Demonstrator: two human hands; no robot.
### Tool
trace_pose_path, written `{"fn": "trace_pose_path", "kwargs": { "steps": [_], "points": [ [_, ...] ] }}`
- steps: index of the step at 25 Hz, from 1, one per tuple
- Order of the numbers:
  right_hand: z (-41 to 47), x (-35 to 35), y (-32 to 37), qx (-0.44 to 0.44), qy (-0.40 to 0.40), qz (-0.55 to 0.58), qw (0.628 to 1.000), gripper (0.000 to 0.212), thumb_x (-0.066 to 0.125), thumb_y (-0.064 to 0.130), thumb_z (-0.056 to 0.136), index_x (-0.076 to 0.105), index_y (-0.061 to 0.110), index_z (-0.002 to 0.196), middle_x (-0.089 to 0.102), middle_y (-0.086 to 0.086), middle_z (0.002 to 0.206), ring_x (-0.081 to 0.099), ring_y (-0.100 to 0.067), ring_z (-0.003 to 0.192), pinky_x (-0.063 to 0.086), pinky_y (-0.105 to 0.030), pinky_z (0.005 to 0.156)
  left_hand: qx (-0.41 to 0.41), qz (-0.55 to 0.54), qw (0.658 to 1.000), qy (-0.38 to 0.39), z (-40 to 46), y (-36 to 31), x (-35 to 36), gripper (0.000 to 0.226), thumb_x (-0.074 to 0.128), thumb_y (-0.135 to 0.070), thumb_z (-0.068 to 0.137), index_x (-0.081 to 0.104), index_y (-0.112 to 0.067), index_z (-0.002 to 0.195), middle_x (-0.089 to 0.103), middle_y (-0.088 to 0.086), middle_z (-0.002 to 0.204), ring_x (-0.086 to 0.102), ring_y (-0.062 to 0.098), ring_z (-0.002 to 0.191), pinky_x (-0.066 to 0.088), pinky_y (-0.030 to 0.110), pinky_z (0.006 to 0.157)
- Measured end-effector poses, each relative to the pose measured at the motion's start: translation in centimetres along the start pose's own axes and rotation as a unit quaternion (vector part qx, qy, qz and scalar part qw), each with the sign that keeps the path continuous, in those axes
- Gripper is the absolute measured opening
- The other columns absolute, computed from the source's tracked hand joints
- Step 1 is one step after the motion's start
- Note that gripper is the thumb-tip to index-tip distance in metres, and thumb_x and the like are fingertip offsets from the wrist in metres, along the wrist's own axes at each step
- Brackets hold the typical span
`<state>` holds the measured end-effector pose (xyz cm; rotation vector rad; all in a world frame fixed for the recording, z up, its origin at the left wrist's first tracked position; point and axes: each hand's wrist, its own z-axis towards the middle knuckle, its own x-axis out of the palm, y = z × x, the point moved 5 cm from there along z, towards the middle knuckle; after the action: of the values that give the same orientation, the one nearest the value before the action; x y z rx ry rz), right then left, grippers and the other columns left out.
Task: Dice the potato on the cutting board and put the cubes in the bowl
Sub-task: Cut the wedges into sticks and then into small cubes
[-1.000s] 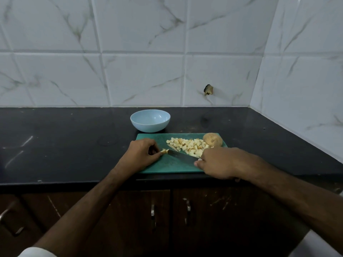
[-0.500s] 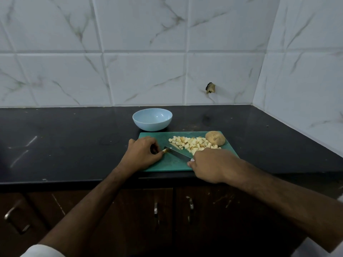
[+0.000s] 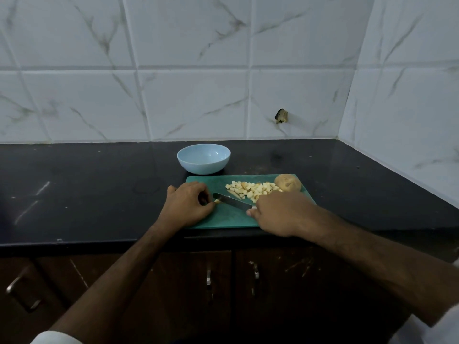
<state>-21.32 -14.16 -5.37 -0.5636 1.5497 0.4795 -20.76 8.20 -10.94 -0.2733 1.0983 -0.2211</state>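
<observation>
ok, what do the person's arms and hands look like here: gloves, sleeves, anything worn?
No gloves: left hand and right hand are bare, and no rings or watch show. Both forearms are bare too. A white sleeve cuff shows at the bottom left edge, and another white sleeve at the bottom right corner.

Probably a home kitchen: dark countertop (image 3: 99,189), marble-look wall tiles (image 3: 193,103), cabinet doors (image 3: 173,289).

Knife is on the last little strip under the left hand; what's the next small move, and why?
Probably press the knife down through the small potato piece that the left hand pinches. The right hand holds the blade right beside it, the cubes wait on the cutting board, and the bowl looks empty.
</observation>
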Motion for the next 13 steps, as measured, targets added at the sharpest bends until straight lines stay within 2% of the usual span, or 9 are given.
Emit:
{"fn": "trace_pose_path", "kwargs": {
  "steps": [4, 9, 13],
  "points": [
    [-1.1, 2.2, 0.5, -0.008, -0.002, -0.007, 1.000, 0.039, 0.030, 0.050, 0.108, 0.051, 0.022, 0.090, 0.055, 0.003, 0.082, 0.058, -0.014, 0.077, 0.052, -0.038, 0.076, -0.010, -0.012, 1.000, 0.001, 0.1, 0.0, -0.1, 0.017, 0.068, -0.047, 0.085, 0.059, -0.034, 0.078, 0.059, -0.017, 0.083, 0.053, -0.004, 0.083, 0.030, 0.035, 0.083],
    [-1.6, 1.7, -1.3, 0.012, 0.030, 0.019, 0.999, 0.045, 0.030, 0.054, 0.107, 0.056, 0.020, 0.091, 0.057, 0.004, 0.081, 0.056, -0.011, 0.073, 0.045, -0.034, 0.068, -0.001, 0.002, 1.000, -0.016, -0.2, 0.0, -0.2, 0.020, 0.063, -0.053, 0.086, 0.060, -0.034, 0.081, 0.058, -0.017, 0.083, 0.052, 0.000, 0.084, 0.032, 0.036, 0.083],
    [-0.5, 0.6, -1.1, 0.013, -0.034, 0.010, 0.999, 0.045, 0.029, 0.055, 0.107, 0.049, 0.023, 0.083, 0.054, 0.005, 0.079, 0.053, -0.010, 0.070, 0.040, -0.033, 0.062, -0.018, -0.006, 1.000, -0.012, -0.7, 0.5, -0.5, 0.024, 0.049, -0.053, 0.079, 0.061, -0.034, 0.085, 0.058, -0.015, 0.087, 0.053, 0.002, 0.085, 0.030, 0.037, 0.079]
  ]
}}
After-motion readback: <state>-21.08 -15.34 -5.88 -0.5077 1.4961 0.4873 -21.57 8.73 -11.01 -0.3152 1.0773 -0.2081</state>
